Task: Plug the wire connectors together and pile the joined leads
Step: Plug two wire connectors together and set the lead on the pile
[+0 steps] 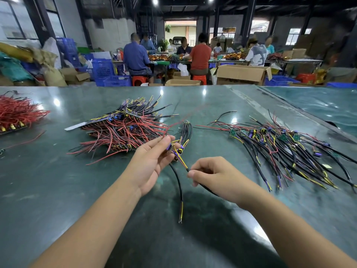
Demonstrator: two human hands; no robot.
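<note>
Left hand [152,161] is raised above the green desk [58,190], palm turned inward, its fingers [164,141] curled and pinching a small cluster of purple connectors [171,147] with yellow and purple leads; a thin red wire [173,125] rises from the same grip. Right hand [214,176] sits just beside it, lower and to the right — thumb and forefinger closed on a black-sheathed lead [207,188] that runs up into the connector cluster. A second black lead [179,187] hangs from the cluster down onto the desk, its stripped yellow end [181,211] lying free.

To the left, beyond the hands, a dense pile of red-and-black leads [123,128] rests on the desk. To the right — well apart from that pile — lies a looser spread of black leads [286,151] with purple and yellow ends and small green boards. A bundle of red wires [17,111] sits at the far left edge.
</note>
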